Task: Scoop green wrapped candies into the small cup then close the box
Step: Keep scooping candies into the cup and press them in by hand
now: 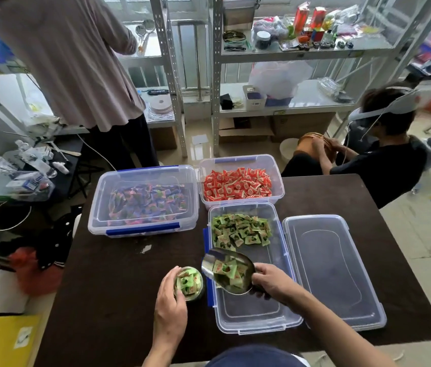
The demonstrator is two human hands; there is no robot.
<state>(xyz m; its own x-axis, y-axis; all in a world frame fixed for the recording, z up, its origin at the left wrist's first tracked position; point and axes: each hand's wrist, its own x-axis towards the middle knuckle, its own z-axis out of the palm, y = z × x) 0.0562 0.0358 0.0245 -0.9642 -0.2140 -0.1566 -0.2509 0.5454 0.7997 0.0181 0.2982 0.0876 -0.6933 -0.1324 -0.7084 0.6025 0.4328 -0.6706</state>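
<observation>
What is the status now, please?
Left hand holds small clear cup, candies inside. Right hand holds loaded metal scoop over open clear box. Lid off, alongside.

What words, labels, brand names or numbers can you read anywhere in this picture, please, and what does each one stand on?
No text reads clearly enough to quote.
Green candy wrappers: printed marks, too small and blurred to read.
Red candy wrappers: white printing, unreadable.
Mixed wrappers in the closed box: blurred behind the lid.
Red cartons on the shelf: printing too distant to read.
White sticker on the yellow surface: too blurred to read.
</observation>
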